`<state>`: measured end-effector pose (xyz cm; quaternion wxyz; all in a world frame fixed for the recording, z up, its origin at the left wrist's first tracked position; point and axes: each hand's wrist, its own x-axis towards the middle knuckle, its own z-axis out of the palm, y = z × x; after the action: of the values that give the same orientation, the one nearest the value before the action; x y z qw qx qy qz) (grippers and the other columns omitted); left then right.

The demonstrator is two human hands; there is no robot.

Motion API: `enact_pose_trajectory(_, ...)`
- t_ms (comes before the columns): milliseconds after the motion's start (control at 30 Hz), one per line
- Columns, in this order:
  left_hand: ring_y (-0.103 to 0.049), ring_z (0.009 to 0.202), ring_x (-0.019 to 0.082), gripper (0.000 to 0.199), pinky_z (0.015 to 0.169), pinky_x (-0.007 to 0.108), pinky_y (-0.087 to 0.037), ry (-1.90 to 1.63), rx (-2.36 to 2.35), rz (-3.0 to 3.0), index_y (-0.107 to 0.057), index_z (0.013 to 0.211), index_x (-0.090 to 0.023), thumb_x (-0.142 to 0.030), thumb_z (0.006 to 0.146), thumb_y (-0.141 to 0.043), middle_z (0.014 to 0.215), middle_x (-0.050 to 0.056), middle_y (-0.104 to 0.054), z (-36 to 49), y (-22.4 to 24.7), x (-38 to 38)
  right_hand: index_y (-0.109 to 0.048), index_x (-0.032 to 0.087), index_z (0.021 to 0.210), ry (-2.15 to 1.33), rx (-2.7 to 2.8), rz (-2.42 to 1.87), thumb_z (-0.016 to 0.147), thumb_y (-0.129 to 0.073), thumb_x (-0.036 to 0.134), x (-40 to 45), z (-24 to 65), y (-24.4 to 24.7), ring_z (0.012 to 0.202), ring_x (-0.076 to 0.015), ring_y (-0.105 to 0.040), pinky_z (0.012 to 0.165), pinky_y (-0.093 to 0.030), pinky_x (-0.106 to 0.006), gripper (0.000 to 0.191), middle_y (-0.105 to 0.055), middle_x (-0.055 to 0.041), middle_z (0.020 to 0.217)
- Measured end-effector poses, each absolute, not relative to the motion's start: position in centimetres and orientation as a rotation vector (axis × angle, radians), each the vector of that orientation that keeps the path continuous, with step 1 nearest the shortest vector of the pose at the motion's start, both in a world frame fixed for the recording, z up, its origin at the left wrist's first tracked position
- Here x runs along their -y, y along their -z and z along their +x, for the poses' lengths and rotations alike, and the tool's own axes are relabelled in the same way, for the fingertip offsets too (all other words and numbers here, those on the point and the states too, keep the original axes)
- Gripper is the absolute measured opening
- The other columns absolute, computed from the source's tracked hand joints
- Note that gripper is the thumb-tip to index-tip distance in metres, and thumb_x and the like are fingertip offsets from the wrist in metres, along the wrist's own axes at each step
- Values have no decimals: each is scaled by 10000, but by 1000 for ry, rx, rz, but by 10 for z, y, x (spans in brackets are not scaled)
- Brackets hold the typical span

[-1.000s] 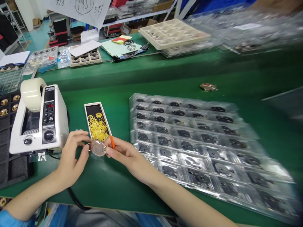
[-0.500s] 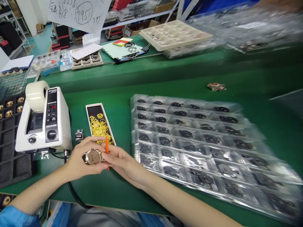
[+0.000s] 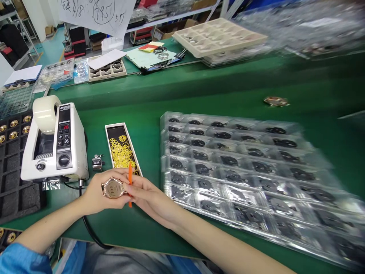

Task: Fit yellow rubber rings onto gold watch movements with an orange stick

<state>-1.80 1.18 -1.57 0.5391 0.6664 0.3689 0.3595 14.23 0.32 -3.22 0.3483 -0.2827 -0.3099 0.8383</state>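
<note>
Left grip (image 3: 95,193) curled closed round a rose-gold watch case (image 3: 113,188), back facing up, CE mark readable. Right grip (image 3: 146,195) pinched on an orange stick tool (image 3: 130,177), held roughly upright at the right edge of the case; can't tell whether its tip touches. My two grips meet there, over the green surface (image 3: 128,232).

Just beyond them: white-rimmed box (image 3: 116,132) with a heap of yellow rings (image 3: 122,153). Small metal counter (image 3: 97,163) just past left grip; tape dispenser (image 3: 72,148), reading 36, farther out to its left, black foam tray (image 3: 30,209) past that. Right of right grip: clear plastic trays (image 3: 164,152), overlapping, dark pieces in the pockets. Well beyond those, one rose-gold piece (image 3: 276,101), blurred.
</note>
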Motion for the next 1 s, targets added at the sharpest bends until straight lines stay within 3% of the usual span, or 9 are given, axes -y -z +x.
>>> enact_pose_trajectory(100,-616,1129,274,316,980,384,-452,-847,-894,1511,-636,949,-169,-160,664,-772,1174,127,-669,-18,18,-11,-627,180,803,-2164,786,-717,682,-784,543,-4,143,29,592,-94,-428,545,-321,-221,414,-523,22,695)
enact_pose_trajectory(233,-595,1133,265,620,963,364,-458,-839,-832,1314,-574,1149,-199,-255,600,-859,1236,116,-629,-20,13,-12,-566,181,720,-2033,894,-752,734,-746,530,-7,149,22,570,-93,-388,564,-325,-221,393,-455,48,628)
enact_pose_trajectory(333,-596,1091,249,635,889,330,-499,-902,-828,1136,-571,1130,-201,-350,590,-870,1186,103,-629,-20,9,-12,-538,189,730,-1813,1106,-781,823,-670,494,-12,157,17,689,-126,-484,669,-396,-245,345,-508,22,702)
enact_pose_trajectory(433,-654,882,217,502,661,291,-554,-880,-865,890,-583,1054,-182,-525,720,-733,996,84,-652,-20,7,-14,-549,197,798,-1443,1463,-778,934,-537,351,-15,164,14,837,-162,-545,751,-442,-287,206,-565,-29,861)
enact_pose_trajectory(533,-646,581,170,531,421,221,-472,-672,-781,695,-590,957,-143,-652,815,-529,754,66,-651,-20,7,-15,-574,196,852,-860,1888,-765,931,-470,149,-15,167,16,848,-170,-553,711,-446,-291,139,-589,-64,957)
enact_pose_trajectory(633,-578,433,111,432,343,167,-371,-606,-793,649,-588,862,-126,-553,805,-617,636,28,-623,-19,6,-16,-604,195,917,-537,2124,-773,909,-500,129,-15,169,15,844,-188,-566,675,-456,-294,123,-608,-81,965)
enact_pose_trajectory(733,-546,407,78,281,341,148,-328,-667,-871,677,-584,861,-126,-369,782,-699,662,27,-654,-19,2,-16,-523,211,1239,-670,2087,-888,959,-462,222,-16,175,11,832,-182,-589,678,-491,-294,287,-612,-72,963)
enact_pose_trajectory(867,-608,493,120,327,406,182,-404,-722,-901,695,-599,945,-111,-396,797,-663,777,103,-712,-18,0,-19,-241,276,1490,-835,1903,-1079,1009,-306,238,-18,184,8,656,-143,-556,610,-491,-276,487,-576,-9,798)
enact_pose_trajectory(1000,-668,578,159,285,483,211,-480,-737,-992,701,-628,854,-101,-340,729,-721,782,93,-709,-17,2,-21,-515,294,1327,-997,1689,-1045,982,-409,280,-18,188,5,557,-118,-500,536,-475,-260,361,-578,-6,775)
